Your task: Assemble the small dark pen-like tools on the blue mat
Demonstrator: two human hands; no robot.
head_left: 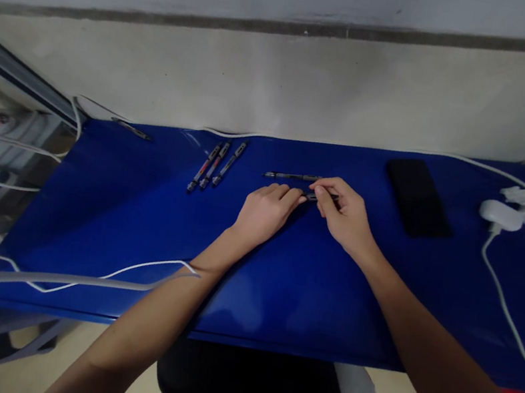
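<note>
While the left hand (266, 211) and right hand (344, 212) pinched a slim dark pen (316, 196) between closed fingertips, three grey pens (216, 166) lay apart on the blue desk (137, 215)

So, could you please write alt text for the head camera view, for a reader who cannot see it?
Two bare hands meet over a blue table, the left hand and right hand together holding a dark pen. Another pen lies just behind, three pens to the left, a black phone to the right.
</note>
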